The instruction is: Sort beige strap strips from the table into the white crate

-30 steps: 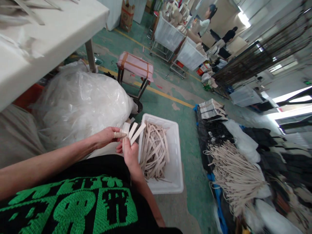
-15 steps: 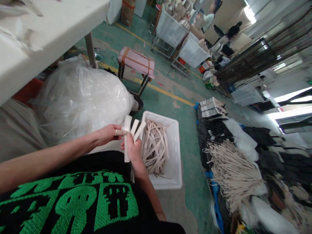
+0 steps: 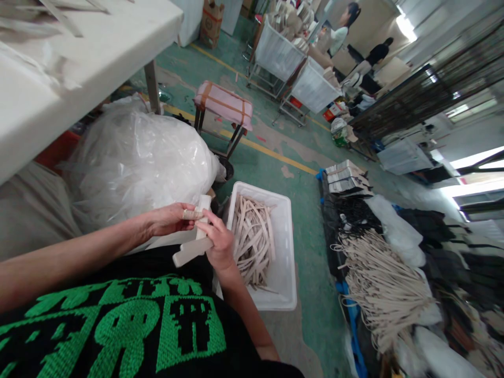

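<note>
Just in front of my body, both hands hold pale cream strips [image 3: 192, 250]. My left hand [image 3: 171, 219] has its fingers closed at the left edge of an upright strip [image 3: 204, 201], and one finger is wrapped in beige tape [image 3: 191, 214]. On the other side, my right hand [image 3: 221, 242] grips the strips between thumb and fingers. One strip sticks out low to the left, crossing the upright one; the fingers partly hide where they meet. Right beside my right hand stands a white plastic bin [image 3: 284, 252] with a tangle of long beige strips [image 3: 254, 241].
A white table [image 3: 118, 47] with loose strips is at upper left, above a big clear plastic bag [image 3: 145, 152]. A pink-padded stool [image 3: 223, 105] stands ahead. Right lies a blue pallet [image 3: 352, 325] with bundled beige cords [image 3: 381, 278]. Two people work by wheeled bins [image 3: 279, 52] farther back.
The strips that fanned upward from my right hand now point down and left. My right hand has turned, its fingers reaching across to the upright strip. The view has shifted slightly.
</note>
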A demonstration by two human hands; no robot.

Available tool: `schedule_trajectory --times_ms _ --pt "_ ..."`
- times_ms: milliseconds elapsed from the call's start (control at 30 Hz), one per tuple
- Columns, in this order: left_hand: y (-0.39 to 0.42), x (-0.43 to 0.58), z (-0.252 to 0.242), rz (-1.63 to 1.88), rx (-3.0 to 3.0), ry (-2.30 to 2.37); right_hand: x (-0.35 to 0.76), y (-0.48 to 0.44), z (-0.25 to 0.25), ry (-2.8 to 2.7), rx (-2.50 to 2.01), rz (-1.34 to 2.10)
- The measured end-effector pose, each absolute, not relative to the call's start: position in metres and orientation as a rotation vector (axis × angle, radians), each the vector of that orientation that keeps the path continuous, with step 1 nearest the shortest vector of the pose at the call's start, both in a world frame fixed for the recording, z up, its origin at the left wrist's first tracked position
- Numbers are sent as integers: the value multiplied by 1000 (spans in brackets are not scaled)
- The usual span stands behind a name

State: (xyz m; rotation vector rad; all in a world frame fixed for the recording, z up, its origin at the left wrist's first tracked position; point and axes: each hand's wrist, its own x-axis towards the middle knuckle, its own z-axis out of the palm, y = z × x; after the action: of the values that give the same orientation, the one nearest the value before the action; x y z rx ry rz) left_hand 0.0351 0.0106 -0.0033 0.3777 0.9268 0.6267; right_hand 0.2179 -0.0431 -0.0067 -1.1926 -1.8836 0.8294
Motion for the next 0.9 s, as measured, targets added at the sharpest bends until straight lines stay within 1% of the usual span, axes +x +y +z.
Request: schedule_trajectory --times_ms 100,200,333,467,567,667,733,833,900 --pt "9 37 0 677 421 880 212 -26 -9 -1732 -1141 786" --pt "7 38 3 690 418 818 210 -16 -11 -1689 -1107 834" --pt "-2 45 1 649 335 693 214 -21 -4 -1522 -1246 917" --pt "-10 57 -9 429 272 674 231 -53 25 -1203 -1377 1174" --pt "-5 67 -15 399 160 758 259 -82 48 -1202 -1352 1525" --pt "15 69 -12 622 -2 934 289 -98 54 -1275 -1325 1905" --pt "34 62 -2 838 -61 1007 303 -101 47 -1292 -1382 2031" --pt "64 43 21 1115 -3 1039 312 -102 22 -1267 -1581 1977" --pt "78 27 37 1215 106 1053 312 -103 2 -1258 -1675 1934"
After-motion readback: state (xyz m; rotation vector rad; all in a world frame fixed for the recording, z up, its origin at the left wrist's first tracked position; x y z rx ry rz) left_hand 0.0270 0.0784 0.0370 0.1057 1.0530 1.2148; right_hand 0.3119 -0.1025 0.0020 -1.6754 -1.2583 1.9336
